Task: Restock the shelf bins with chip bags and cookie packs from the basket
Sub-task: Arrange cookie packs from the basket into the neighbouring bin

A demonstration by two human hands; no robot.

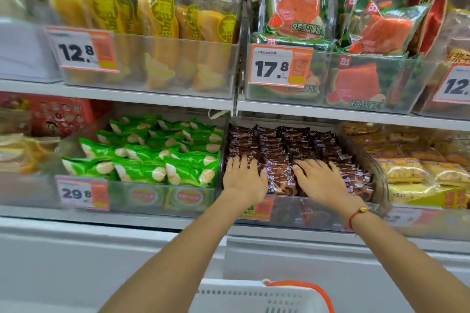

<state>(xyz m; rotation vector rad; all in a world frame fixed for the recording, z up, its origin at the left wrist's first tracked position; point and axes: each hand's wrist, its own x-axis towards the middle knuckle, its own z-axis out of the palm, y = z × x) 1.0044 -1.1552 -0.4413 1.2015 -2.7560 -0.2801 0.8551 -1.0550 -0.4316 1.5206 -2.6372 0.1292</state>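
Observation:
Both of my hands lie flat on the dark brown cookie packs (279, 145) that fill a clear shelf bin (381, 180) on the lower shelf. My left hand (244, 178) rests with straight fingers on the packs at the bin's front left. My right hand (320, 180) rests the same way on the packs at the front middle, a red cord on its wrist. Neither hand grips a pack. The white basket (244, 297) with an orange handle (312, 290) stands below my arms at the bottom edge; what it holds is out of view.
A bin of green snack packs (152, 155) sits left of the brown bin, a bin of yellow packs (412, 165) right of it. The upper shelf holds yellow cake bags (152, 33) and watermelon toast bags (356, 33). Price tags hang on the bin fronts.

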